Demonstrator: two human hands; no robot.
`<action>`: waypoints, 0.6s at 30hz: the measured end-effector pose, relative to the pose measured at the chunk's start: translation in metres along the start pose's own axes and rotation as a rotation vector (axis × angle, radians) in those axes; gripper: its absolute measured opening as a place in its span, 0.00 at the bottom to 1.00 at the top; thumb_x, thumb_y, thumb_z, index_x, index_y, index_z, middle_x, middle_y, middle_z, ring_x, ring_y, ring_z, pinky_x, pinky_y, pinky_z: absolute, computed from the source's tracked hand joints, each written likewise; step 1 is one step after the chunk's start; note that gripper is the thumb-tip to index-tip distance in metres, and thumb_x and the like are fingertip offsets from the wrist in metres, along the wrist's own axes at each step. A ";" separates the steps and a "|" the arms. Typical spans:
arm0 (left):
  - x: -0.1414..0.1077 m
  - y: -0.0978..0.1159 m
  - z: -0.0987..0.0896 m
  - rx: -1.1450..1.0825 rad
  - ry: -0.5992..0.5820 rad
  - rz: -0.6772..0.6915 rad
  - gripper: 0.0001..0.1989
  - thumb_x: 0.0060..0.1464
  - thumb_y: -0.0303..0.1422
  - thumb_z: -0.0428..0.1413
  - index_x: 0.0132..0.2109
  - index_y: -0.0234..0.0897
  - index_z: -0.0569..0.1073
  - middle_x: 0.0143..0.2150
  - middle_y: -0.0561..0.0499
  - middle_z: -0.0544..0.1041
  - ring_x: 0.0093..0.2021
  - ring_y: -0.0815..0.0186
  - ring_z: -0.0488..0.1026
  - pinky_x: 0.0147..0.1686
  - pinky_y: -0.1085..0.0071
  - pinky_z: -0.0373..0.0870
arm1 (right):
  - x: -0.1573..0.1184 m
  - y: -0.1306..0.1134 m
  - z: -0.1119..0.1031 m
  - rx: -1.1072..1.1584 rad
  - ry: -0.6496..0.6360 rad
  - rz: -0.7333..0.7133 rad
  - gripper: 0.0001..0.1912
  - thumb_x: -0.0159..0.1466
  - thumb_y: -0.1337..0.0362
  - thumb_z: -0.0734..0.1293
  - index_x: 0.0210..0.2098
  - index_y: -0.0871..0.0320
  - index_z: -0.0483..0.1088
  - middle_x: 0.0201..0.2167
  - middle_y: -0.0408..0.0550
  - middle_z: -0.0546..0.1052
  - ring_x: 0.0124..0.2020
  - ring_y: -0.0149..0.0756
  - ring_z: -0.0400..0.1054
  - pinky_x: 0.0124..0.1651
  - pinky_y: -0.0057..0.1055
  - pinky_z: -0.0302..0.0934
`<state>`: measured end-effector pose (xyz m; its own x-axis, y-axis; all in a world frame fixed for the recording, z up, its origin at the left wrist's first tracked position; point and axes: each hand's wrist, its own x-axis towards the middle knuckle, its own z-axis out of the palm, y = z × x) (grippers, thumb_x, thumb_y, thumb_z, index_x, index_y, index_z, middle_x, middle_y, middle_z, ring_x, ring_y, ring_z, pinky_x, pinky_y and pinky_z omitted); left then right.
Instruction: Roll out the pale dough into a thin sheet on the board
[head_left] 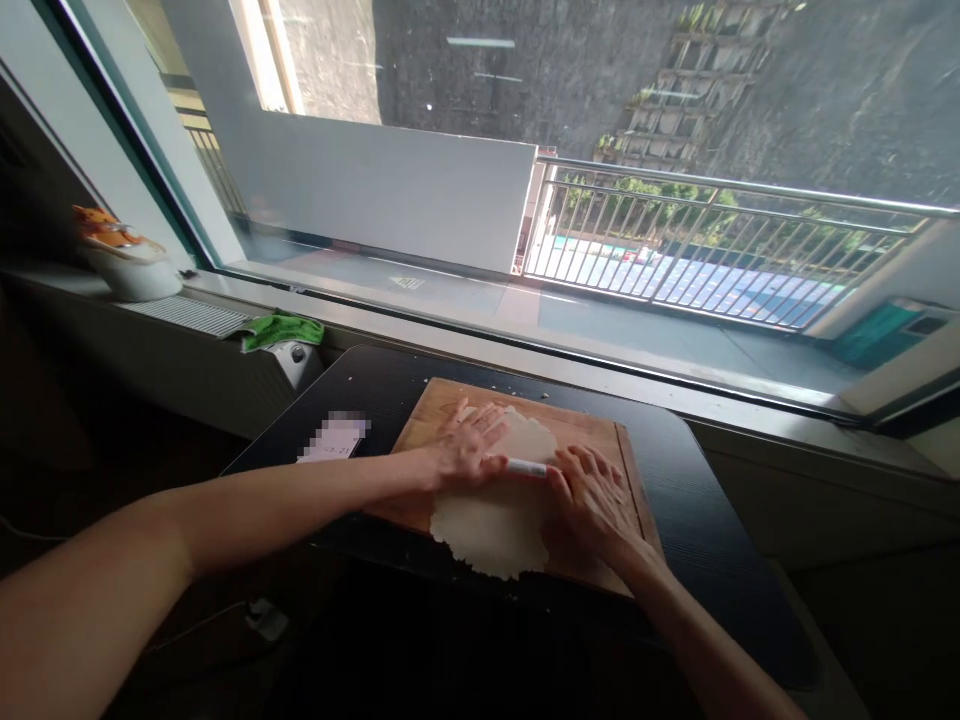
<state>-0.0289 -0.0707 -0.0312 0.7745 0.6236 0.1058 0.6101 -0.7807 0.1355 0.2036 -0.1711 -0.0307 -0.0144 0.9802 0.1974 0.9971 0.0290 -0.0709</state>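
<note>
Dough being pressed under a roller on a wooden board

The pale roller [526,467] was held down by the left hand [466,448] and the right hand [596,492], one at each end, palms down with fingers extended. Beneath it, the thin, ragged-edged dough [495,535] was spread on the wooden board [592,428], which was set on the black table [694,500].

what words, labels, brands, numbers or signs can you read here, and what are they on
Nothing can be read for certain.
White rod: faint print, too small.
Pale flat item on the black table: partly pixelated, the marks at its lower edge too blurred.
Yellowish sign beyond the window: too small.
</note>
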 end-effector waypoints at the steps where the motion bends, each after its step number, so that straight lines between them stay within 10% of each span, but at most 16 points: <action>1: -0.004 -0.001 0.001 0.022 0.037 0.077 0.30 0.67 0.48 0.44 0.70 0.37 0.61 0.73 0.41 0.58 0.73 0.50 0.52 0.70 0.46 0.44 | -0.005 0.001 0.003 -0.011 0.011 -0.034 0.22 0.72 0.52 0.55 0.58 0.53 0.69 0.60 0.54 0.71 0.63 0.49 0.60 0.63 0.49 0.54; 10: 0.078 -0.033 -0.017 0.075 0.021 -0.218 0.27 0.69 0.41 0.40 0.67 0.32 0.65 0.71 0.38 0.61 0.72 0.52 0.55 0.69 0.46 0.48 | 0.086 0.007 -0.008 -0.055 -0.195 0.225 0.29 0.74 0.51 0.49 0.66 0.58 0.63 0.71 0.59 0.58 0.72 0.49 0.49 0.67 0.51 0.51; 18: -0.011 -0.018 -0.009 -0.020 -0.101 0.232 0.36 0.65 0.48 0.47 0.73 0.35 0.54 0.75 0.41 0.53 0.75 0.53 0.46 0.72 0.52 0.38 | -0.013 0.016 0.007 -0.011 -0.035 -0.327 0.35 0.72 0.45 0.50 0.69 0.60 0.59 0.70 0.59 0.61 0.72 0.48 0.49 0.68 0.48 0.53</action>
<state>-0.0500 -0.0628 -0.0258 0.9069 0.4196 0.0379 0.4110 -0.9010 0.1386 0.2195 -0.1820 -0.0410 -0.3366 0.9254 0.1743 0.9399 0.3416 0.0014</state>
